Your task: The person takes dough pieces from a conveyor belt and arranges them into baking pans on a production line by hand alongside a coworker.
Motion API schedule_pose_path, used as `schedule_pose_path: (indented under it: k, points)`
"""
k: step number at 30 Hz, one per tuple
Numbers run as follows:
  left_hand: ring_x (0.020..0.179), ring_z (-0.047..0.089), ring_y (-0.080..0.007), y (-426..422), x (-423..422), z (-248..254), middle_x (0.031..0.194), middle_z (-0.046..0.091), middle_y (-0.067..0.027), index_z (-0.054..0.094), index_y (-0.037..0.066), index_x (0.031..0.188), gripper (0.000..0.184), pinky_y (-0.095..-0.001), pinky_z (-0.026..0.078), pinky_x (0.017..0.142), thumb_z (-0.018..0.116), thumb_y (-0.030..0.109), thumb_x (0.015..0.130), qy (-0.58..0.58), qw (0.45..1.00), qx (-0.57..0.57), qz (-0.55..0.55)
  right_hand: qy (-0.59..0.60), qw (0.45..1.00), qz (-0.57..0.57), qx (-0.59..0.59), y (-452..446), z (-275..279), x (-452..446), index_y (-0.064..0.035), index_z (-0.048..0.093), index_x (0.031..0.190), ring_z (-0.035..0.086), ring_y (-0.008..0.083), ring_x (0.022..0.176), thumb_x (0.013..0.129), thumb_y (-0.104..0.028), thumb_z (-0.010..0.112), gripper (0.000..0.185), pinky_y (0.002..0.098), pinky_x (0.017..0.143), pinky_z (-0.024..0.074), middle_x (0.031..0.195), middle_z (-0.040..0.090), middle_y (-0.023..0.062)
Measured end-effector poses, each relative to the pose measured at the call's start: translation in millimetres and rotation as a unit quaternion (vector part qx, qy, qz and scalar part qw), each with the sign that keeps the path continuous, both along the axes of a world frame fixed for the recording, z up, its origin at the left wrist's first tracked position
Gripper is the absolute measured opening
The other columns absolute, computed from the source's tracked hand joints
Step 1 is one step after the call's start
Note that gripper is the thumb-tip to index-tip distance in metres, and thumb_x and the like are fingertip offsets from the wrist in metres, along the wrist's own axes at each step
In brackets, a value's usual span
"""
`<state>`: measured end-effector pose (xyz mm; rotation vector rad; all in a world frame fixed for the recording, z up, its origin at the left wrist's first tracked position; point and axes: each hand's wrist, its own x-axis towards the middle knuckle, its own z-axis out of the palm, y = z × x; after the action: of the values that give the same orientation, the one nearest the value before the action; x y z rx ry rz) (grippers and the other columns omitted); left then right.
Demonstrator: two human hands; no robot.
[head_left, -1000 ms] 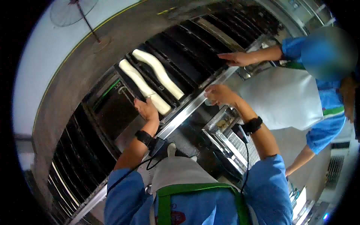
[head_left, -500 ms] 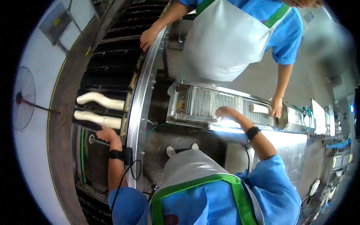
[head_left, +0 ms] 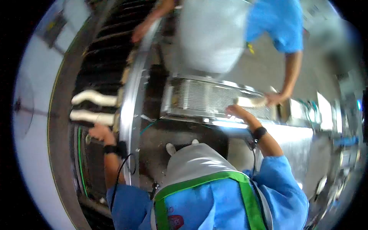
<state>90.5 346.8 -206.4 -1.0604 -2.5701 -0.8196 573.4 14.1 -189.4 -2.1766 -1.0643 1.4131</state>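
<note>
My left hand point(head_left: 100, 132) is at the black slatted conveyor point(head_left: 96, 78), just below the nearer strip of what looks like pale dough point(head_left: 92, 116). Its fingers look loosely extended and hold nothing I can see; blur hides whether they touch the strip. A second pale strip point(head_left: 94, 98) lies parallel just beyond it. Over the metal mesh belt point(head_left: 207, 96), my right hand point(head_left: 237, 111) has its fingers partly extended, close to the left end of another pale strip point(head_left: 249, 102). That strip's right end is at a co-worker's hand point(head_left: 274, 99).
Across the mesh belt stands a co-worker in a pale apron point(head_left: 212, 34), whose other hand point(head_left: 142, 32) rests by the conveyor's edge. A metal rail point(head_left: 132, 103) separates the conveyor from the floor gap. Cables hang from both my wrists. A fan point(head_left: 21, 107) stands at the left.
The pale strip on the mesh belt has moved left, with the co-worker's hand behind it. My right hand is nearer to its end. The whole view has shifted slightly.
</note>
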Motion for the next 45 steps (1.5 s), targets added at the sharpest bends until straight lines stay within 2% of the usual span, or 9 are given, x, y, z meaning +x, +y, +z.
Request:
schedule_pose_path:
  k: [5, 13, 27, 30, 32, 35, 38, 42, 45]
  points:
    - [0.056, 0.055, -0.0299, -2, -7, 9, 0.066, 0.056, -0.019, 0.053, -0.007, 0.065, 0.036, -0.0381, 0.043, 0.042, 0.048, 0.028, 0.071, -0.117, 0.988, -0.02, -0.102, -0.105, 0.989, 0.059, 0.083, -62, -68, 41, -0.0056, 0.055, 0.087, 0.055, 0.0128, 0.057, 0.074, -0.029, 0.051, 0.027, 0.0245, 0.05, 0.046, 0.066, 0.057, 0.0071]
    - [0.062, 0.055, -0.0336, 8, -23, -1, 0.068, 0.055, -0.0236, 0.054, -0.01, 0.067, 0.04, -0.0396, 0.044, 0.046, 0.047, 0.029, 0.072, -0.029, 0.991, -0.036, -0.127, 0.066, 0.926, -0.369, 0.05, -157, 5, 67, -0.002, 0.051, 0.091, 0.052, 0.0132, 0.062, 0.076, -0.027, 0.047, 0.029, 0.0243, 0.051, 0.0458, 0.072, 0.053, 0.0049]
    - [0.06, 0.055, -0.0333, 24, -48, -13, 0.065, 0.055, -0.0222, 0.054, -0.008, 0.065, 0.039, -0.0394, 0.044, 0.049, 0.048, 0.03, 0.072, 0.09, 0.991, -0.096, -0.028, 0.064, 0.831, -0.543, 0.104, -196, 19, 104, -0.0059, 0.029, 0.11, 0.054, 0.0183, 0.067, 0.075, -0.028, 0.049, 0.046, 0.0277, 0.054, 0.0455, 0.082, 0.053, 0.0114]
    - [0.06, 0.053, -0.0287, 6, -33, 3, 0.065, 0.053, -0.0178, 0.054, -0.004, 0.066, 0.034, -0.0363, 0.042, 0.049, 0.046, 0.027, 0.074, 0.275, 0.955, -0.084, -0.072, 0.055, 0.835, -0.522, 0.165, -196, 28, 104, -0.0044, 0.04, 0.097, 0.052, 0.0174, 0.073, 0.075, -0.034, 0.048, 0.038, 0.0297, 0.062, 0.045, 0.085, 0.048, 0.0085]
    - [0.058, 0.049, -0.0195, -24, -21, 13, 0.063, 0.05, -0.0093, 0.053, 0.002, 0.069, 0.023, -0.0302, 0.038, 0.049, 0.043, 0.022, 0.077, 0.567, 0.804, -0.095, -0.15, 0.179, 0.783, -0.505, 0.316, -220, -7, 119, -0.0068, 0.034, 0.109, 0.046, 0.0198, 0.091, 0.077, -0.039, 0.043, 0.047, 0.0323, 0.077, 0.0385, 0.104, 0.044, 0.0095]
    - [0.072, 0.049, -0.0228, -12, -41, -17, 0.084, 0.048, -0.0132, 0.048, 0.0, 0.088, 0.03, -0.0321, 0.04, 0.06, 0.036, 0.027, 0.081, 0.334, 0.928, -0.116, -0.121, 0.116, 0.82, -0.523, 0.201, -189, 20, 125, -0.0121, 0.023, 0.121, 0.034, 0.0238, 0.108, 0.076, -0.049, 0.037, 0.06, 0.0343, 0.089, 0.026, 0.12, 0.031, 0.0083]
    - [0.096, 0.039, -0.0357, -13, -30, -2, 0.109, 0.035, -0.0217, 0.031, -0.007, 0.11, 0.045, -0.0398, 0.036, 0.08, 0.042, 0.025, 0.079, -0.062, 0.992, -0.016, -0.109, 0.117, 0.821, -0.559, 0.008, -189, -70, 217, -0.01, 0.035, 0.112, 0.046, 0.0231, 0.093, 0.077, -0.041, 0.039, 0.047, 0.0416, 0.076, 0.0391, 0.111, 0.039, 0.01]
    - [0.104, 0.033, -0.0348, -18, -32, -1, 0.116, 0.031, -0.0217, 0.029, -0.006, 0.113, 0.048, -0.0403, 0.03, 0.085, 0.044, 0.023, 0.077, -0.075, 0.987, 0.014, -0.144, -0.027, 0.857, -0.485, 0.172, -164, -61, 192, -0.0052, 0.049, 0.072, 0.043, 0.0155, 0.038, 0.074, -0.046, 0.043, 0.041, 0.0244, 0.032, 0.0303, 0.056, 0.049, 0.0072]
    - [0.103, 0.033, -0.0348, -34, -24, 15, 0.117, 0.029, -0.0206, 0.028, -0.005, 0.113, 0.051, -0.0401, 0.03, 0.084, 0.043, 0.027, 0.077, -0.098, 0.99, -0.011, -0.099, -0.51, 0.859, 0.045, -0.013, -177, -76, 217, -0.0047, 0.051, 0.077, 0.048, 0.0179, 0.051, 0.072, -0.029, 0.046, 0.025, 0.0275, 0.04, 0.0372, 0.061, 0.05, 0.0066]
